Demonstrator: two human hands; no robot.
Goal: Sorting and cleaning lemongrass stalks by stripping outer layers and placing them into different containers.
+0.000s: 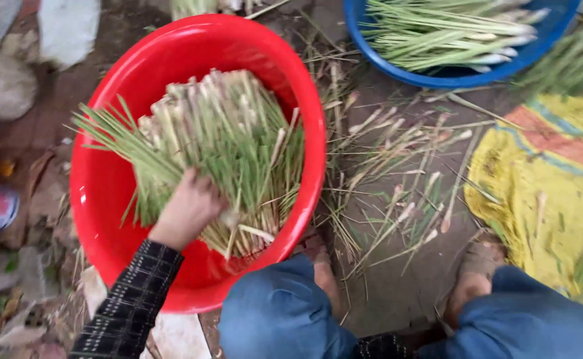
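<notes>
Red plastic fills the head view: a round basin [105, 193] on the dirt ground holds a heap of trimmed green stalks [218, 139]. The left hand [188, 207] rests on the heap, its fingers buried among the stalks, so I cannot tell whether it grips any. The right hand is out of sight. A blue basin [398, 70] of stalks is cut off at the top edge.
</notes>
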